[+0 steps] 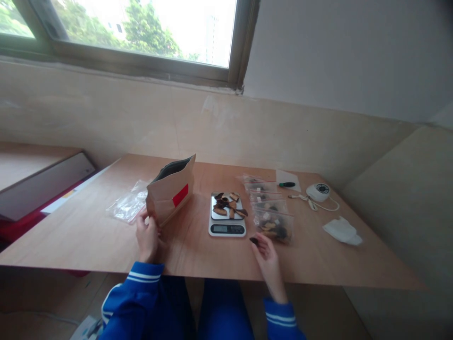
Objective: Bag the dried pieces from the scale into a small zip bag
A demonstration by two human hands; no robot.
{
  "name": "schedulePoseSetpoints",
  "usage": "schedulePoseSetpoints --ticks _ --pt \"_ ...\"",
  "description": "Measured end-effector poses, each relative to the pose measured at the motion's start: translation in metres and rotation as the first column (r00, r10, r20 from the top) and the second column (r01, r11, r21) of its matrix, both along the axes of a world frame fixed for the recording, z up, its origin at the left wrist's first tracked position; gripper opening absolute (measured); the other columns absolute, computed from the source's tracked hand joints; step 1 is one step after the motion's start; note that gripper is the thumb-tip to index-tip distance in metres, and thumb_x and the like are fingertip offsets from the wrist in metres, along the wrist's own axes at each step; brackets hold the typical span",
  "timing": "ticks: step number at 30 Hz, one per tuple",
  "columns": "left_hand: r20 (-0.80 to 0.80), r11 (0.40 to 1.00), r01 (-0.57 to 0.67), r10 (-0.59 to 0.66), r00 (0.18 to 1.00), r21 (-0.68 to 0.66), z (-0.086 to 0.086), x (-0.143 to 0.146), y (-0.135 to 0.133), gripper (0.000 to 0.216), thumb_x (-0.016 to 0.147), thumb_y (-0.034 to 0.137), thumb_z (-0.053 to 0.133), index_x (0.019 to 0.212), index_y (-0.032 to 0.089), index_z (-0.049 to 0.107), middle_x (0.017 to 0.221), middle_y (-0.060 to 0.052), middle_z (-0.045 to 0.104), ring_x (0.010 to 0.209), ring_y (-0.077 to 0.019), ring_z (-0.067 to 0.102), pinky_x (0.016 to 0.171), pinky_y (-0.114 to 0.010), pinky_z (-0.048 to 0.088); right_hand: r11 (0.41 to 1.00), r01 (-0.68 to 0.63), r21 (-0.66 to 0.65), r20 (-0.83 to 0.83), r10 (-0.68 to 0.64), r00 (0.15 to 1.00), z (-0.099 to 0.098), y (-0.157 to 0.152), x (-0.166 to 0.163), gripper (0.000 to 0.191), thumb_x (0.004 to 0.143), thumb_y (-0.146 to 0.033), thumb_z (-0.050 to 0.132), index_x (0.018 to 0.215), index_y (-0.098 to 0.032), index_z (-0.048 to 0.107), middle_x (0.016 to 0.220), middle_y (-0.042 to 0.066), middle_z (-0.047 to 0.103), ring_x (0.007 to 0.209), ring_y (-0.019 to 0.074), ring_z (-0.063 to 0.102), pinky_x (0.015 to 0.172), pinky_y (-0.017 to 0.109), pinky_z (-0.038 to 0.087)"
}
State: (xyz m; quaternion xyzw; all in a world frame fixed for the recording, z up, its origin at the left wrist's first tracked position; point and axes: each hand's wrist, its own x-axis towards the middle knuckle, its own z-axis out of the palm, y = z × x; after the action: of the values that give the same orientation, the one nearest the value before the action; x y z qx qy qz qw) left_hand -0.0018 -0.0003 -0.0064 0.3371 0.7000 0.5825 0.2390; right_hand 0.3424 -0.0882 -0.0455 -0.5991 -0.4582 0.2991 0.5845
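Right hand: thumb and fingers pinched closed on one dark piece, just beside the scale's near right corner. Left hand: fingers curled at the paper bag's near lower corner; firmness cannot be told. Beyond the display, brown pieces lie on the scale. For a sound reading, I would set pieces down gently, centred, hands clear.

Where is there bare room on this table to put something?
The table shows bare wood left of the clear plastic bags, between the scale and the front edge, and between the zip bags and the crumpled white sheet. It is crowded around the zip bags by the right hand, and where the left hand meets the paper bag.
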Motion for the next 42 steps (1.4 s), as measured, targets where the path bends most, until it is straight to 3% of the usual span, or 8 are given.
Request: schedulePoseSetpoints --ticks 11,16,19,23,28,31,35,42 --pt "0.052 0.999 0.004 -0.007 0.999 0.047 0.0 0.001 -0.003 0.037 0.077 0.029 0.049 0.111 0.016 0.051 0.053 0.007 0.047 0.04 -0.0117 0.046 0.039 -0.023 0.037 0.999 0.011 -0.044 0.113 -0.006 0.994 0.007 -0.004 -0.008 0.033 0.079 -0.038 0.064 0.104 -0.017 0.064 0.106 0.013 0.068 0.092 0.024 0.066 0.078 0.038 0.056" --pt "0.067 0.999 0.004 -0.008 0.998 0.051 0.003 0.002 -0.003 0.037 0.075 0.029 0.05 0.11 0.016 0.051 0.053 0.006 0.047 0.041 -0.0124 0.046 0.04 -0.024 0.038 0.995 -0.093 0.028 0.291 0.081 0.953 0.041 0.009 -0.029 0.027 0.085 -0.033 0.058 0.108 -0.02 0.063 0.105 0.01 0.067 0.092 0.0226 0.063 0.082 0.037 0.052" --pt "0.073 0.998 0.007 -0.011 0.997 0.061 0.003 0.002 -0.003 0.037 0.073 0.028 0.051 0.108 0.016 0.051 0.054 0.006 0.047 0.042 -0.0121 0.046 0.041 -0.024 0.038 0.958 -0.274 0.079 0.492 0.201 0.847 0.079 0.035 -0.045 0.025 0.091 -0.027 0.048 0.108 -0.023 0.065 0.099 0.007 0.062 0.096 0.0208 0.059 0.085 0.034 0.048" --pt "0.097 0.997 0.012 -0.02 0.995 0.075 0.002 0.001 -0.004 0.036 0.073 0.028 0.05 0.107 0.017 0.051 0.057 0.006 0.048 0.043 -0.0112 0.046 0.042 -0.024 0.037 0.943 -0.334 0.009 0.723 0.225 0.654 0.116 0.083 -0.058 0.029 0.09 -0.018 0.044 0.104 -0.025 0.069 0.092 0.006 0.057 0.093 0.0205 0.053 0.086 0.033 0.045" --pt "0.113 0.998 0.023 -0.029 0.993 0.056 0.002 0.001 -0.004 0.037 0.075 0.031 0.049 0.109 0.017 0.05 0.056 0.006 0.048 0.043 -0.0119 0.046 0.042 -0.024 0.037 0.929 -0.334 -0.16 0.906 0.272 0.323 0.118 0.12 -0.067 0.023 0.087 -0.02 0.052 0.094 -0.024 0.073 0.087 0.008 0.055 0.091 0.024 0.049 0.079 0.034 0.042" --pt "0.112 0.998 0.029 -0.034 0.993 0.053 0.0 0.0 -0.004 0.037 0.075 0.032 0.05 0.109 0.018 0.05 0.055 0.006 0.049 0.043 -0.0124 0.047 0.042 -0.024 0.037 0.929 -0.324 -0.178 0.933 0.264 0.244 0.113 0.127 -0.07 0.022 0.086 -0.021 0.054 0.094 -0.023 0.074 0.089 0.01 0.056 0.09 0.0247 0.048 0.078 0.034 0.04" --pt "0.123 0.998 0.039 -0.045 0.991 0.053 -0.002 -0.001 -0.004 0.036 0.074 0.031 0.05 0.107 0.018 0.049 0.056 0.007 0.049 0.043 -0.0117 0.047 0.042 -0.024 0.037 0.937 -0.315 -0.148 0.919 0.248 0.305 0.113 0.127 -0.066 0.023 0.085 -0.019 0.054 0.094 -0.024 0.074 0.086 0.009 0.055 0.087 0.0234 0.048 0.078 0.034 0.04" --pt "0.118 0.999 0.015 -0.021 0.993 0.049 0.0 0.001 -0.004 0.033 0.076 0.031 0.05 0.106 0.017 0.05 0.053 0.007 0.049 0.042 -0.0118 0.046 0.042 -0.024 0.037 0.964 -0.264 -0.016 0.759 0.183 0.625 0.104 0.091 -0.041 0.034 0.086 -0.016 0.045 0.111 -0.023 0.066 0.09 0.007 0.056 0.089 0.0226 0.051 0.084 0.037 0.044"
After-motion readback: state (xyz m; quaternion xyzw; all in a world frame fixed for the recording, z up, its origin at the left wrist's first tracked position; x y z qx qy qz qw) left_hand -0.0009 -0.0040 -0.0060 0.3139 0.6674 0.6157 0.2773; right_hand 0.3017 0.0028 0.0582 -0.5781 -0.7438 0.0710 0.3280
